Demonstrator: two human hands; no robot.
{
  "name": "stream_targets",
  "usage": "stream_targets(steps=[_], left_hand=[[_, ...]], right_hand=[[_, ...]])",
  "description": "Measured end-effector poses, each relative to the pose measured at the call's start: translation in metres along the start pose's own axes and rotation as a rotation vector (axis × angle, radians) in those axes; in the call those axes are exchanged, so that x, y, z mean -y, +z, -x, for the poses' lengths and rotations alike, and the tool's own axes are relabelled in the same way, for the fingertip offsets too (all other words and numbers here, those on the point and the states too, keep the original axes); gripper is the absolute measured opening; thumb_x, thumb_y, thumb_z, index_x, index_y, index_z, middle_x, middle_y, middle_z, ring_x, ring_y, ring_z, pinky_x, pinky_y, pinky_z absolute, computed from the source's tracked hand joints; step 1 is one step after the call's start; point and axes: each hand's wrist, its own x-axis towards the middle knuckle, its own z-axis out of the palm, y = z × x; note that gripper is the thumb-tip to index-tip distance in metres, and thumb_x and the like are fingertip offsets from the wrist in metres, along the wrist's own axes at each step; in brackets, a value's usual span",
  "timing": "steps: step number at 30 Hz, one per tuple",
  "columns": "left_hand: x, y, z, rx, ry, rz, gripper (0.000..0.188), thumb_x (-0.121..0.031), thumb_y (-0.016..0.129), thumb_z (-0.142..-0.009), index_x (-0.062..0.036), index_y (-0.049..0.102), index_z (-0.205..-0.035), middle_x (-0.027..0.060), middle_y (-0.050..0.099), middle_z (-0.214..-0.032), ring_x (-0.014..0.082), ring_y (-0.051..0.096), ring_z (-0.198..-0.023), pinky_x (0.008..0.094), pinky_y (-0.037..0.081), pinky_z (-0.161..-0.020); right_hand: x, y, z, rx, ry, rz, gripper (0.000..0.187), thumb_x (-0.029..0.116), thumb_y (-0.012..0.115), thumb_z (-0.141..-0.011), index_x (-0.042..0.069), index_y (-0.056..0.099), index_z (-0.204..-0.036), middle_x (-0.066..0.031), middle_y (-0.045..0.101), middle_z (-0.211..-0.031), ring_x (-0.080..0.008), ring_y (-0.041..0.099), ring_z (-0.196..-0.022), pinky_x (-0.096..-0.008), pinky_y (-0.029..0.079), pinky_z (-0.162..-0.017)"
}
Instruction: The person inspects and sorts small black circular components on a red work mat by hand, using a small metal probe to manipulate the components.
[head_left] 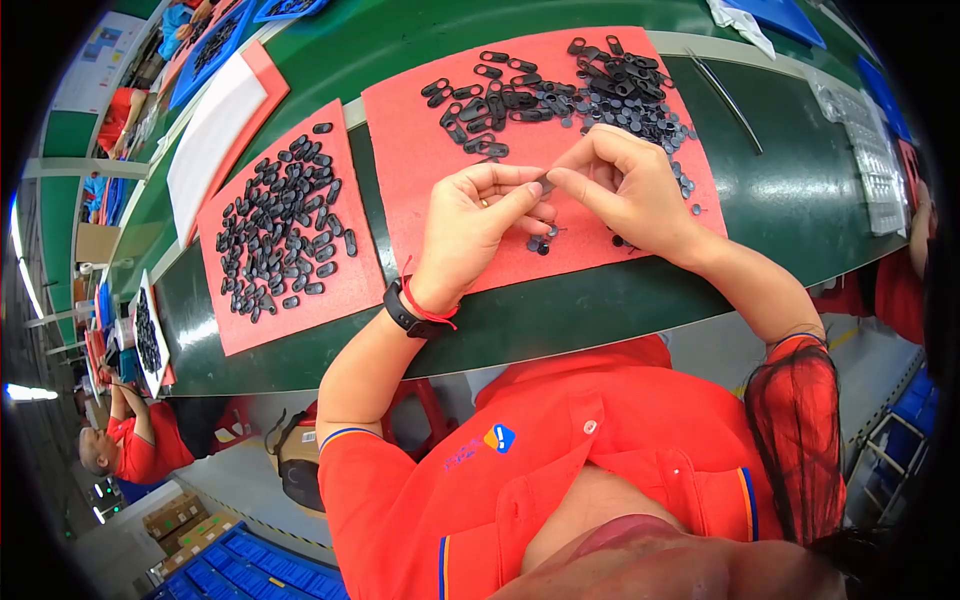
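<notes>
My left hand [470,220] and my right hand [640,190] meet over a large pink foam mat [415,150]. Both are closed, thumbs against fingers, pinching a small dark piece [546,184] between their tips; its shape is mostly hidden. Beyond my hands lie loose black oval parts with a ring-shaped end [490,105] and a heap of small grey round discs [635,118]. A few more discs [542,242] rest on the mat below my fingers.
A smaller pink mat [240,335] at left carries many black oval pieces [290,220]. White and pink foam sheets [215,140] lie behind it. Metal tweezers [728,100] and clear plastic trays [868,160] are on the green table [775,185] at right. A co-worker [145,435] sits far left.
</notes>
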Motion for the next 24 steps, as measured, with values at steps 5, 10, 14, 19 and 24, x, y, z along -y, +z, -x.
stream_targets(steps=[5,10,14,19,24], left_hand=[[0.001,0.0,0.001,-0.005,0.005,0.001,0.019,-0.003,0.059,-0.085,0.0063,0.059,-0.102,0.0118,0.065,-0.086,0.0145,0.065,-0.074,0.0228,0.054,-0.063],[0.003,0.0,0.001,0.004,-0.011,-0.007,0.018,-0.003,0.059,-0.085,0.0056,0.06,-0.1,0.0108,0.065,-0.083,0.0136,0.064,-0.07,0.0225,0.053,-0.062],[0.003,0.0,0.002,0.007,-0.008,-0.011,0.017,-0.003,0.06,-0.084,0.0049,0.061,-0.099,0.0102,0.065,-0.081,0.0126,0.063,-0.068,0.022,0.052,-0.06],[0.0,0.002,0.003,-0.003,0.001,-0.003,0.016,-0.003,0.061,-0.084,0.0049,0.061,-0.098,0.01,0.065,-0.081,0.0119,0.062,-0.066,0.0217,0.051,-0.059],[0.0,0.0,0.001,0.003,0.009,-0.001,0.016,-0.003,0.061,-0.083,0.0072,0.059,-0.095,0.0136,0.065,-0.08,0.0156,0.065,-0.067,0.0239,0.054,-0.058]], right_hand=[[0.001,0.002,0.001,-0.019,-0.02,0.001,0.009,0.008,0.068,-0.078,0.002,0.062,-0.078,0.0011,0.051,-0.066,-0.0039,0.036,-0.05,-0.0213,0.028,-0.045],[0.001,0.004,0.002,-0.027,-0.046,0.01,0.012,0.007,0.068,-0.078,0.002,0.059,-0.074,0.001,0.049,-0.067,-0.0039,0.037,-0.051,-0.021,0.029,-0.045],[0.0,0.005,0.002,-0.024,-0.038,0.006,0.013,0.007,0.069,-0.077,0.002,0.058,-0.073,0.001,0.048,-0.067,-0.004,0.037,-0.052,-0.0208,0.029,-0.046],[0.002,0.002,0.001,-0.003,0.015,-0.014,0.012,0.01,0.068,-0.079,0.002,0.059,-0.079,0.0019,0.05,-0.066,-0.0035,0.037,-0.051,-0.0201,0.029,-0.046],[0.009,-0.007,-0.001,0.12,0.181,-0.069,0.015,0.014,0.066,-0.081,0.001,0.062,-0.086,0.0023,0.054,-0.063,-0.0015,0.036,-0.048,-0.0197,0.028,-0.044]])
